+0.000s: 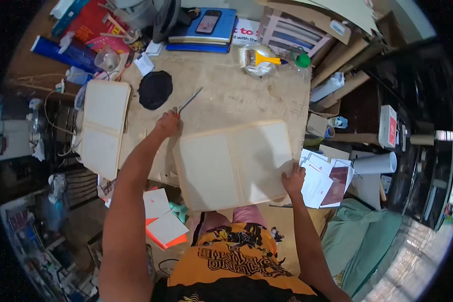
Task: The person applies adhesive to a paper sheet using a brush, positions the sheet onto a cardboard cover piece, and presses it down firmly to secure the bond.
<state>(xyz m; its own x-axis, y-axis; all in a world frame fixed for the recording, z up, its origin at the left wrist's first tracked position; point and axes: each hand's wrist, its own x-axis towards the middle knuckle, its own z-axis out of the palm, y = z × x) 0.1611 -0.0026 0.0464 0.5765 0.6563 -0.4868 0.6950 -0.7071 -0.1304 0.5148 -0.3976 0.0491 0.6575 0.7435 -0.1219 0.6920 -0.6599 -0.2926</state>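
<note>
My left hand point(168, 122) has its fingers closed on the handles of metal scissors point(190, 100), whose blades point away from me to the upper right. A cream hinged board point(206, 166), like an open book cover, rests at the table's front edge and overhangs it. My right hand point(294, 178) grips this board at its lower right edge. A round black cloth or pad point(155, 89) lies just beyond the scissors. A similar cream board point(100, 128) lies at the left of the table point(231, 80).
Blue folders with a phone point(208, 21), a yellow-handled brush point(267, 59), a green-capped bottle point(302, 62) and a rack point(292, 32) stand at the back. Cardboard rolls point(340, 53) and papers point(314, 183) are at right, a blue roll point(60, 53) and cords at left. Loose sheets point(163, 229) lie below.
</note>
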